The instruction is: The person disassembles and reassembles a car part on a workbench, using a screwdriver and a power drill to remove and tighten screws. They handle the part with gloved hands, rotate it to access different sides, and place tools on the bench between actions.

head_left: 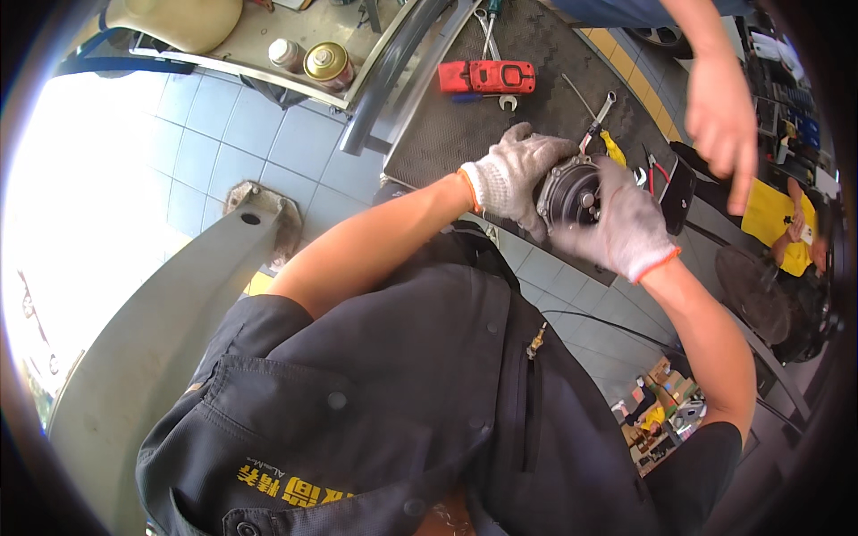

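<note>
A round black and metal part (567, 195), with bolt lugs around its rim and a hub in the middle, is between my hands at the bench's near edge. My left hand (518, 179), in a white knit glove, is closed on its left side. On the opposite side my right hand (617, 223), gloved alike and blurred by motion, curves its fingers around the rim. Just beyond the part lie a ratchet wrench (601, 116) and a yellow-handled tool (613, 148). Red-handled pliers (657, 174) rest right of my right hand.
Another person's bare hand (722, 125) reaches in from the upper right, a finger extended. A red tool or meter case (487, 77) and an open-end wrench (508, 104) lie on the dark ribbed mat (429, 134). Left, a metal cart (259, 40) carries cans. A grey lift arm (161, 330) stands beside me.
</note>
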Available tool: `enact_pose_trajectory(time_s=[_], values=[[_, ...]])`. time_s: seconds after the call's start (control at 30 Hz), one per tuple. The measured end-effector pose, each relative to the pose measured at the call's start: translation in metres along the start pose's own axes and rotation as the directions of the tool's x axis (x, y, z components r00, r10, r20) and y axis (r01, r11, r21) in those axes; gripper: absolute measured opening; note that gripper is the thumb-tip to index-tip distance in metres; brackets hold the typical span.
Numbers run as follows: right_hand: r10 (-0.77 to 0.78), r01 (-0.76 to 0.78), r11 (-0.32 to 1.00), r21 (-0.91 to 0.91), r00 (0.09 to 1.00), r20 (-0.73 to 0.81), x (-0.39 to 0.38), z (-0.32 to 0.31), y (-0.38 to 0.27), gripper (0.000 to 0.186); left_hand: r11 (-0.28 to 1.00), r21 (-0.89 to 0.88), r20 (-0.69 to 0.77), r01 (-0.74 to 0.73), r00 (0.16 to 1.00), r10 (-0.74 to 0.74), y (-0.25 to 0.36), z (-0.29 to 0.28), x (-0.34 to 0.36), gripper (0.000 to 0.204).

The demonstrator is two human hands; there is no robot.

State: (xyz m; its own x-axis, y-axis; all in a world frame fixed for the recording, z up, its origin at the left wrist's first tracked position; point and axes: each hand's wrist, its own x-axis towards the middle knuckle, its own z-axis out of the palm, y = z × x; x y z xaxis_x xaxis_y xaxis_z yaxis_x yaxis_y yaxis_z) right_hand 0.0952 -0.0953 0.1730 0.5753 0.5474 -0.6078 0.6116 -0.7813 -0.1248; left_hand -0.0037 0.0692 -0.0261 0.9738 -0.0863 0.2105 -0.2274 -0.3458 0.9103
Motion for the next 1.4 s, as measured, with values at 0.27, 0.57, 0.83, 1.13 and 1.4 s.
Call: enact_pose_trajectory(time_s=[0.27, 0.57, 0.83, 1.13, 1.4], values=[[0.331, -0.343, 0.937, 0.07, 0.933, 0.145, -0.019, -0.018, 0.032, 0.088, 0.997, -0.04, 0.078, 0.07, 0.995, -0.067, 0.005, -0.004, 0.001, 0.14], [0.367, -0.384, 0.726, 0.57, 0.918, 0.151, -0.063, 0.032, 0.067, 0.063, 1.0, 0.021, 0.08, -0.019, 0.997, 0.017, 0.008, -0.014, 0.005, 0.138], [0.471, -0.481, 0.114, 0.869, 0.796, 0.379, -0.113, 0.202, 0.07, 0.052, 0.983, 0.173, 0.215, 0.055, 0.972, -0.092, 0.036, -0.033, 0.015, 0.134], [0.499, -0.438, 0.039, 0.898, 0.787, 0.363, -0.12, 0.313, 0.109, 0.058, 0.804, 0.455, 0.371, -0.382, 0.903, 0.219, 0.116, -0.029, 0.057, 0.096], [0.51, -0.292, 0.396, 0.87, 0.858, 0.056, -0.134, 0.367, 0.196, 0.068, 0.479, 0.581, 0.632, -0.658, 0.736, 0.243, 0.138, -0.01, 0.085, 0.068]])
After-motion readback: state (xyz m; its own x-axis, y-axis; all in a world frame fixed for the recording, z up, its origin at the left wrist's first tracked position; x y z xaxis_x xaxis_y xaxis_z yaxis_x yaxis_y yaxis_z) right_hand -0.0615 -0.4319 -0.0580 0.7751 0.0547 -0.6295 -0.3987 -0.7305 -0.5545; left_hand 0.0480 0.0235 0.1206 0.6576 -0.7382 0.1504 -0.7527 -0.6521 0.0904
